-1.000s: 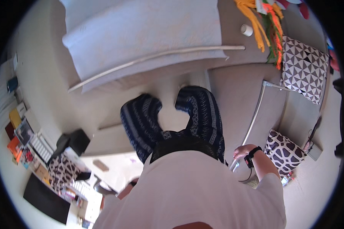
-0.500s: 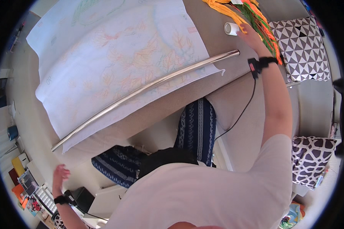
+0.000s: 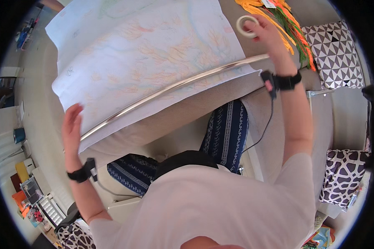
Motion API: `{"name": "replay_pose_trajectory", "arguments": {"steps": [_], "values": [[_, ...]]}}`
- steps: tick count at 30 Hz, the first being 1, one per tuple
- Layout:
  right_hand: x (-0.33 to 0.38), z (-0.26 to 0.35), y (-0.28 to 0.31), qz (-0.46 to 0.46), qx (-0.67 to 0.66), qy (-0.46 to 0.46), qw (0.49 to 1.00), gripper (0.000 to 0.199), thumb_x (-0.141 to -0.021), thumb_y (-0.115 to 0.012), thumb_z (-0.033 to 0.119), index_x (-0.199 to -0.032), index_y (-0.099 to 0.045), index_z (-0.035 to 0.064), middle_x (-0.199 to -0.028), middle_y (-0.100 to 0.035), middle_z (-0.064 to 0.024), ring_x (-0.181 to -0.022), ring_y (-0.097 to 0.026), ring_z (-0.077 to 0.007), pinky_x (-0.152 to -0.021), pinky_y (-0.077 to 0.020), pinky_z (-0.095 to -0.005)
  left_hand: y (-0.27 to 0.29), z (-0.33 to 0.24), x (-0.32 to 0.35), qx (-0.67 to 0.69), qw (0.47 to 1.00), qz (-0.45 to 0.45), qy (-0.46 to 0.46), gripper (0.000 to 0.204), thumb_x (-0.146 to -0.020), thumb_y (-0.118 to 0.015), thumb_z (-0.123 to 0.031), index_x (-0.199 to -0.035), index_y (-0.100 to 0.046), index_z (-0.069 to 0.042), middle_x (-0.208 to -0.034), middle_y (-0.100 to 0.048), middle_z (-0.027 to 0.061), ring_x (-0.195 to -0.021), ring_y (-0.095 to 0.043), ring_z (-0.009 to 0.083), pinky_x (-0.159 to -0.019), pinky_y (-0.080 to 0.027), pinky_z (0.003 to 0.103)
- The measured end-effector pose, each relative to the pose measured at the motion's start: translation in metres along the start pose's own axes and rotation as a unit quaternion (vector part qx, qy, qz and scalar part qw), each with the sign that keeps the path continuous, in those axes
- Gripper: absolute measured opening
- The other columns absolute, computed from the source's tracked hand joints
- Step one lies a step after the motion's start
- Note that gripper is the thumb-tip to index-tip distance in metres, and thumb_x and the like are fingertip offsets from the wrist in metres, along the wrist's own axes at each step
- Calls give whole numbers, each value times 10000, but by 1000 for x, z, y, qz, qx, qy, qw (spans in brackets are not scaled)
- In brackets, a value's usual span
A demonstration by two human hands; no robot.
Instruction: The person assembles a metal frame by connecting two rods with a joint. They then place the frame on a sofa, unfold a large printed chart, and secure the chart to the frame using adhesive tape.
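Observation:
My right hand [image 3: 268,35] holds a roll of white tape [image 3: 238,26] at the far right, with fingertips through its ring. It is raised near the right end of a shiny metal rod [image 3: 166,90]. The rod lies along the near edge of a large white sheet [image 3: 124,66] covered in faint orange, green and blue drawn lines. At the rod's left end is my left hand [image 3: 72,128], its fingers stretched out and nothing in them. I cannot tell whether it touches the sheet.
Orange, yellow and green yarn [image 3: 293,31] lies beyond my right hand. A triangle-patterned cushion [image 3: 334,56] is to its right, and another patterned cushion [image 3: 343,176] sits nearer. The sheet rests on a beige padded surface [image 3: 220,97]. Cables run from both wrist straps.
My right hand has picked up the tape roll and turned it so its ring shows. My left hand has come up from the lower left to the rod's left end.

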State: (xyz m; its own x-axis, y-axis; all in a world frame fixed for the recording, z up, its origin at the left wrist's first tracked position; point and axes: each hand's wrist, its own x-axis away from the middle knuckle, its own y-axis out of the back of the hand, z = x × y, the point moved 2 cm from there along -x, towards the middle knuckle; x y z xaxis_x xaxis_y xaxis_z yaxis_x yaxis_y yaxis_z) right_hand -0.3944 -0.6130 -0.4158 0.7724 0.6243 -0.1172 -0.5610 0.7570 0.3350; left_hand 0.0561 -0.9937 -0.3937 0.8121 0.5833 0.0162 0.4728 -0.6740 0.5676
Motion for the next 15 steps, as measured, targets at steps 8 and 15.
{"name": "replay_pose_trajectory", "arguments": {"steps": [8,15], "values": [[83,111,-182,190,-419,-132,878,361,-923,-551,360,-1065,-607,33,-859,-637,-49,-789,-627,-135,-567,-480,-246,-126,-129,-32,142,944,108,-279,623,-783,-714,-229,-1322,-454,-55,-1337,-466,102,-1228,-463,250,-1014,-383,383],[128,105,-246,243,-475,-238,812,376,-984,-405,380,-1122,-557,65,-926,-638,-45,-750,-613,-141,-587,-485,-276,-114,-93,12,29,969,87,-231,543,-718,-733,-147,-1221,-545,-67,-1124,-578,81,-1069,-542,212,-912,-443,337]]}}
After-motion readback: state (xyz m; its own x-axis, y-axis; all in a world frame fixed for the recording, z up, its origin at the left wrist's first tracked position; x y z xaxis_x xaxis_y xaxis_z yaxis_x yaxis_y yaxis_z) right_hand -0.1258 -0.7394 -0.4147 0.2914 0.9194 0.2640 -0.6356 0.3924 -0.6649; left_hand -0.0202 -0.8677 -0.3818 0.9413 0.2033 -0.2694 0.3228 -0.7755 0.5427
